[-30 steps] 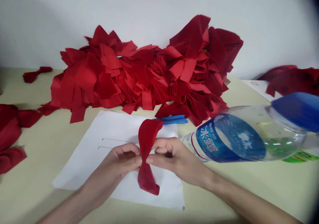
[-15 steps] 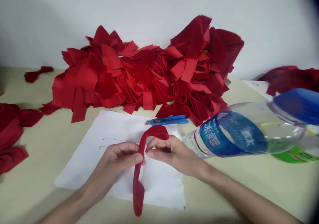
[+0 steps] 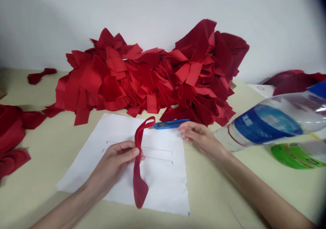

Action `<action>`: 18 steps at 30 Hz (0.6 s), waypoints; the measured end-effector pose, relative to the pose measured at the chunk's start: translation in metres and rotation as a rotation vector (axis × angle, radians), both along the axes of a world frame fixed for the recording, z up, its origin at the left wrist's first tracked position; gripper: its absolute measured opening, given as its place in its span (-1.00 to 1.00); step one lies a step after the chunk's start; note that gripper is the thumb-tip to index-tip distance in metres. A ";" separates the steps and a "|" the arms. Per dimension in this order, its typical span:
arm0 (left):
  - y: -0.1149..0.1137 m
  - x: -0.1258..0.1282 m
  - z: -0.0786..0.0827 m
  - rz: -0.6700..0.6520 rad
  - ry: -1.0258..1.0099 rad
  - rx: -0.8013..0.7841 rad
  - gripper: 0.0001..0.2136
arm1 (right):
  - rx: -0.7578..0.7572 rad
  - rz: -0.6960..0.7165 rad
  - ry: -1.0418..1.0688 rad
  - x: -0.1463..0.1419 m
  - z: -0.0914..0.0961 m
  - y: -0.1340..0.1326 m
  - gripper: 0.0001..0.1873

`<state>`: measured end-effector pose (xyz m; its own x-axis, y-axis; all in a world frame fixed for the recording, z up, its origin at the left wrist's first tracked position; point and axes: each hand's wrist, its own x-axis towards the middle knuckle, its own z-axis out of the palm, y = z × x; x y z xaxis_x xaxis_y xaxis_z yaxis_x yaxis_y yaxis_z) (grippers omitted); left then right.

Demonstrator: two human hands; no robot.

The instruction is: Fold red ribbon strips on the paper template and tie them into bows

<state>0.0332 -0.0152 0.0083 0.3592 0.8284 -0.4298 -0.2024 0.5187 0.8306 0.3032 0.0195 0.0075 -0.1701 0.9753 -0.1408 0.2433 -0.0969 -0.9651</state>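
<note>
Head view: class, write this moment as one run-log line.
left hand: pinching red fabric strip over white paper | right hand: open, beside blue utility knife, contact unclear | behind: red fabric pile

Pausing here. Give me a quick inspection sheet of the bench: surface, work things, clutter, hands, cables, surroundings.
Surface: beige table; a white sheet with two ruled lines lies flat in front.
Work things: red fabric strip hangs limp over the sheet; blue utility knife lies at the sheet's far edge.
Clutter: big pile of red fabric pieces behind; more red fabric at the left edge and far right; blurred water bottle and a green-labelled item at right.
Hands: left hand pinches the strip; right hand open, fingertips beside the knife, contact unclear.
Cables: nothing seen.
Surroundings: plain white wall; no other person in view.
</note>
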 end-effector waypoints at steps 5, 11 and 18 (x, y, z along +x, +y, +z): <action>0.002 -0.003 0.000 -0.011 0.007 -0.002 -0.89 | 0.164 -0.080 -0.099 0.014 -0.002 0.003 -0.77; 0.003 -0.003 0.001 -0.023 -0.003 -0.009 -0.87 | 0.567 -0.017 -0.424 -0.022 0.007 0.001 -0.82; 0.007 -0.005 0.002 0.036 -0.025 -0.032 -0.88 | 0.727 0.111 -0.747 -0.054 -0.016 0.016 -0.78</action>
<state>0.0285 -0.0084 0.0108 0.3407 0.8268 -0.4477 -0.2419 0.5372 0.8080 0.2494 0.0358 -0.0089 -0.3750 0.8514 0.3667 0.7734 0.5055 -0.3826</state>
